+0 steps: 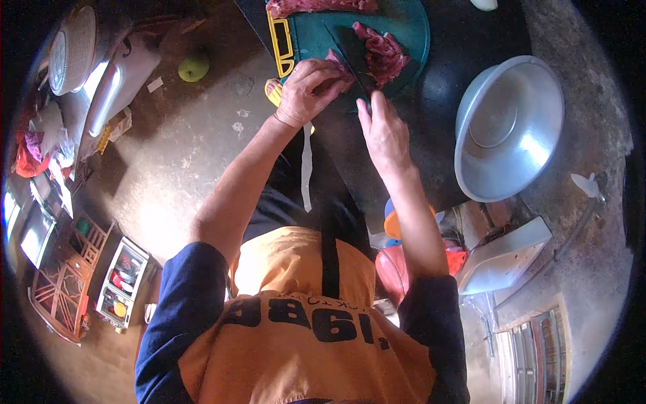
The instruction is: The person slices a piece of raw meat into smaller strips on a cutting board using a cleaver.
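On a green cutting board with a yellow handle frame lie pieces of raw red meat. My left hand presses on a small piece of meat near the board's close edge, fingers curled. In my right hand is a kitchen knife with a dark blade, which lies beside that small piece and points away from me. A crumpled, larger piece of meat rests just right of the blade. A long strip of meat lies at the board's far edge, cut off by the frame's top.
A large metal basin stands on the dark tabletop to the right. Beyond it are a white sink and a tap. A round green fruit is at the left, near a table with a basket.
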### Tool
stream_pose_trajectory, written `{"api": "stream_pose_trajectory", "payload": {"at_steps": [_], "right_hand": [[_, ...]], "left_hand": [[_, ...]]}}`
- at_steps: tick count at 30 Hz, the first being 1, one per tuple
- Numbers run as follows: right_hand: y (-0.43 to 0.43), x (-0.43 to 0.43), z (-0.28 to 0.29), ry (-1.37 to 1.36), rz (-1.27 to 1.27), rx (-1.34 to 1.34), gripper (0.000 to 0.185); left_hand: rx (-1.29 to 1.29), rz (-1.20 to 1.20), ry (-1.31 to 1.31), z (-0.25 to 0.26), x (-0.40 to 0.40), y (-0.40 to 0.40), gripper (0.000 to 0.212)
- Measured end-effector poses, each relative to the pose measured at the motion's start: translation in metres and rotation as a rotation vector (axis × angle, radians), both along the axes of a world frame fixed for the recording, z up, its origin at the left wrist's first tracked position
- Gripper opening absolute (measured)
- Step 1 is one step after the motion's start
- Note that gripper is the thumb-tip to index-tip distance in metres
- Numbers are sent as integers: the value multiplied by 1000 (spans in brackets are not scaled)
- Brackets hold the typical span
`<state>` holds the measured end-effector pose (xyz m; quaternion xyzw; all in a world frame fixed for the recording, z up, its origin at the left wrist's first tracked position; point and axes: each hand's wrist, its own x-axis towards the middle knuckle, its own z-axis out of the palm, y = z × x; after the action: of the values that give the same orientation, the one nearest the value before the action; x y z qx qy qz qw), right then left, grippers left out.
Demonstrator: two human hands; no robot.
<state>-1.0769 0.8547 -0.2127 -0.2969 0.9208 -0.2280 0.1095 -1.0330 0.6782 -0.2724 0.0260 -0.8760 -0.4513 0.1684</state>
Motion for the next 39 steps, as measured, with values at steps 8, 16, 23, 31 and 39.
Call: {"api": "stream_pose_trajectory", "payload": {"at_steps": [8,16,23,31,39], "right_hand": [[36,-5,35,2,-17,-32,20],[36,2,70,29,173,227,19],[-25,-18,20,-18,156,113,17],[30,6,31,-87,103,142,21],[-27,-19,-7,70,175,91,21]], "left_hand": [[2,46,32,5,-2,4,22],[-25,27,12,-1,3,2,23],[-74,49,-79,2,1,4,24],[-33,78,-16,0,2,2,20],[-76,45,-75,1,4,3,22]]}}
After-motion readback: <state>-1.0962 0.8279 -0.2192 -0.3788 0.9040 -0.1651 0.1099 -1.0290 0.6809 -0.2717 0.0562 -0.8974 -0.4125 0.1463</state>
